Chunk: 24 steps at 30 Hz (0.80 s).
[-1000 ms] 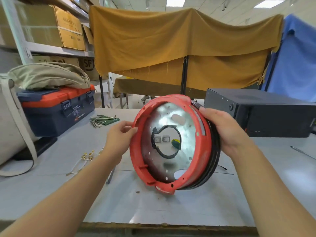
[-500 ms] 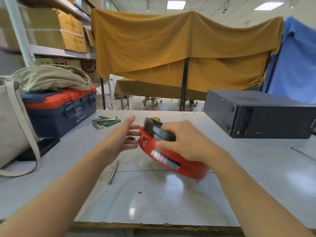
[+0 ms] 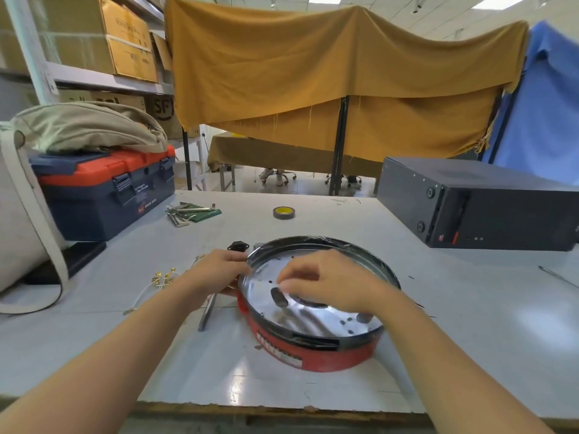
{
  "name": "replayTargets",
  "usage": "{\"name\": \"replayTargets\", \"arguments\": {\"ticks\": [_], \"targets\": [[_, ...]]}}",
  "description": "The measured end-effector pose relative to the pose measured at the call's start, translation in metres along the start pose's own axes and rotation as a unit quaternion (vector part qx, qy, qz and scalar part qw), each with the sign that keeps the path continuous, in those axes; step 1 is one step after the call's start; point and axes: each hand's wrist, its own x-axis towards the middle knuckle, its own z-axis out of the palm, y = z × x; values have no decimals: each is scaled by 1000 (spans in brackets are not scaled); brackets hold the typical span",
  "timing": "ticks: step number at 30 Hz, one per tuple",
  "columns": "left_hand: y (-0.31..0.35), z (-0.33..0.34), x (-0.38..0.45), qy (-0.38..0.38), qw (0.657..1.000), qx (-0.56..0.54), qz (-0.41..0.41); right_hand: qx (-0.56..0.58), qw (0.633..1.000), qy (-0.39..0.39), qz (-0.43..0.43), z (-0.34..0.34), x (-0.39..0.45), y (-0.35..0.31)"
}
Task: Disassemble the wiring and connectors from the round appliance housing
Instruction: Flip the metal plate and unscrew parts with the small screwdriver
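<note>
I see the round red housing (image 3: 316, 355) lying flat on the grey worktop (image 3: 470, 324), open side up, its shiny metal plate (image 3: 313, 311) facing me and a black rim running round the top. My left hand (image 3: 216, 270) grips the housing's left edge, fingers curled over the rim. My right hand (image 3: 326, 281) hovers inside the dish above the plate with its fingertips drawn together; motion blur keeps me from telling whether they pinch anything. Just beyond the left hand, a small black connector (image 3: 238, 246) sits on the worktop beside the rim. Further left lies a bundle of white wires with brass terminals (image 3: 163, 277), apart from the housing. A slim metal tool (image 3: 208, 311) lies beneath my left wrist. Near the far edge I see a roll of tape (image 3: 284, 212) and a set of hex keys (image 3: 185, 213); a blue and red toolbox (image 3: 106, 195) stands at left, a black case (image 3: 488, 205) at right.
</note>
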Motion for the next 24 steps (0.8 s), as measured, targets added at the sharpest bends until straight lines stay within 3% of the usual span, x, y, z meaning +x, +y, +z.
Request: {"name": "replayTargets", "arguments": {"ticks": [5,8,12,16,21,24], "targets": [[1,-6,5,-25,999,23,-5,25,974,218,62,-35,-4,42],[0,0,11,5,999,33,9,7,952,282,116,-50,-7,69],[4,16,20,39,999,-12,31,-21,953,236,190,-55,-8,98],[7,20,24,36,998,-41,35,10,953,218,207,-51,-12,113],[6,23,24,47,998,-33,29,40,976,147,155,-46,-1,101],[4,15,21,24,998,-57,33,-61,985,86,134,-39,10,95]]}}
